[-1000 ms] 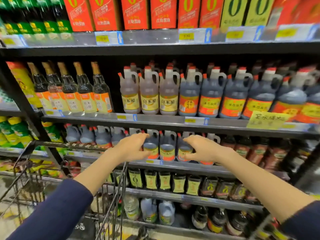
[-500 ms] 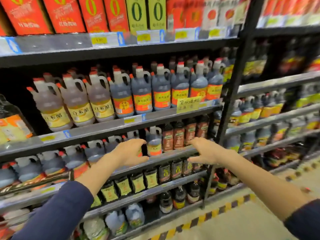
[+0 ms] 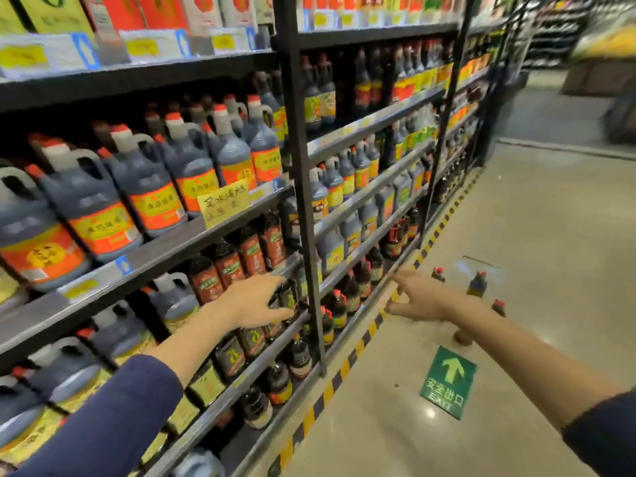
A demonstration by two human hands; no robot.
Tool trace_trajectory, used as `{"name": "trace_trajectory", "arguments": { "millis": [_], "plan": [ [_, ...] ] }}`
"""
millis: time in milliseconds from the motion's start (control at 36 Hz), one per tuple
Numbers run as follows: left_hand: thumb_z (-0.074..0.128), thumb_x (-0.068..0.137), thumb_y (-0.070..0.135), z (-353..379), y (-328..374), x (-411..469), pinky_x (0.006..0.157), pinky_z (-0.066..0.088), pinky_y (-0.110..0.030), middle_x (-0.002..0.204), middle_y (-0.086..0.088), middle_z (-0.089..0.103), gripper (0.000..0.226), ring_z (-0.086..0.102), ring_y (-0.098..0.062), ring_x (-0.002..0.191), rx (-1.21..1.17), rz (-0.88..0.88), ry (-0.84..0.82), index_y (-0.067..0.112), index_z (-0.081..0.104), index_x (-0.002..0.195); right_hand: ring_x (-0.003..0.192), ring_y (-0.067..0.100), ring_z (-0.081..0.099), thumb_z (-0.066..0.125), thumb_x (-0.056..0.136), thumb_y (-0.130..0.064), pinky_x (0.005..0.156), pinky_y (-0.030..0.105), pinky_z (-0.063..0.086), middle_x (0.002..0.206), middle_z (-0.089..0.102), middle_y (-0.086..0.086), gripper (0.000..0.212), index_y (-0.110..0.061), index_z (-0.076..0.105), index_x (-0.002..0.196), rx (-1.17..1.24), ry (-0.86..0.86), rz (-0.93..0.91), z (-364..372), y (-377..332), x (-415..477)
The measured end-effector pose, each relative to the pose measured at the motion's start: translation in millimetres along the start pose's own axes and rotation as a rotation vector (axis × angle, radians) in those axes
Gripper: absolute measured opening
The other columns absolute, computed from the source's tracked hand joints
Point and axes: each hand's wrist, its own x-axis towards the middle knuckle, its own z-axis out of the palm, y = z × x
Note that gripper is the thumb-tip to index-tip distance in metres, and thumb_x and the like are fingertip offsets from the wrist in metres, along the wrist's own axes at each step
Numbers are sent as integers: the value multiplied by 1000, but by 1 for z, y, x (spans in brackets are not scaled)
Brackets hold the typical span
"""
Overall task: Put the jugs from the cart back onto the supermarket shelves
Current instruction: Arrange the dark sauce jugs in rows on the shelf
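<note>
Jugs [image 3: 103, 215] lined up on the shelf [image 3: 165, 251], both hands empty

Going left to right: I count six dark jugs with orange labels in the front row on the left side of the shelf, with more red caps behind them, and one yellow handwritten note [image 3: 223, 203] clipped to the edge. Below that, the left hand [image 3: 254, 301] hangs in front of the small dark bottles with loose fingers, gripping nothing. The right hand [image 3: 423, 297] is spread wide over the floor [image 3: 550, 235]. Past it, three red-capped bottles [image 3: 477, 284] stand on the floor, plus one green exit sticker [image 3: 449, 383].
</note>
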Motion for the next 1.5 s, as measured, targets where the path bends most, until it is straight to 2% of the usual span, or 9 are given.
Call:
{"name": "trace_trajectory", "arguments": {
  "millis": [111,361,528,583,694,806,917,1139,1500],
  "plan": [
    [49,88,61,0,28,33,100,45,-39,142,-3,47,76,48,-21,126,3,86,-16,16,30,147,128,28,41,51,91,-50,105,38,38,141,43,13,68,-5,38,140,36,31,110,11,32,-21],
    [46,88,65,-3,103,121,104,42,-35,150,-2,38,80,43,-21,133,67,237,-46,16,29,148,129,28,43,56,89,-46,106,38,38,145,40,12,70,-10,33,143,139,51,279,18,116,-53],
    [50,89,60,-9,159,178,100,44,-37,141,-4,47,71,48,-22,126,51,289,-53,15,38,142,99,21,52,58,87,-47,85,32,45,121,54,10,55,-8,49,124,135,77,357,12,185,-52],
    [50,87,62,-10,174,197,95,47,-40,133,-6,54,68,54,-23,117,27,293,-55,14,44,134,96,18,48,58,88,-45,85,29,42,120,55,10,53,-8,49,125,142,72,358,7,205,-51],
    [50,85,65,-10,202,229,93,49,-42,129,-4,57,72,55,-21,115,13,301,-48,15,43,135,119,23,48,58,89,-44,97,30,39,135,49,10,61,-8,43,136,146,60,360,-3,240,-50],
    [50,86,64,-7,225,257,99,47,-41,142,-2,48,80,47,-20,128,4,301,-53,16,31,147,128,23,43,59,89,-42,103,29,36,143,44,10,65,-8,38,141,179,52,372,-9,271,-43],
    [51,87,61,-7,240,285,109,37,-40,152,-3,35,82,35,-21,138,-44,310,-84,15,25,150,130,24,41,59,89,-43,104,29,35,145,41,11,68,-8,35,142,184,27,381,-12,296,-29],
    [52,88,59,-15,250,362,107,38,-40,150,-3,37,78,37,-21,136,-39,346,-100,15,29,148,118,26,48,60,89,-41,95,31,39,132,51,14,57,-5,47,131,176,-1,410,-17,343,31],
    [53,88,58,-48,240,547,107,39,-34,153,-4,34,82,38,-21,136,30,492,-192,13,24,150,119,25,48,57,88,-45,99,33,42,131,52,11,59,-6,48,131,169,5,552,-47,411,161]
  ]
}}
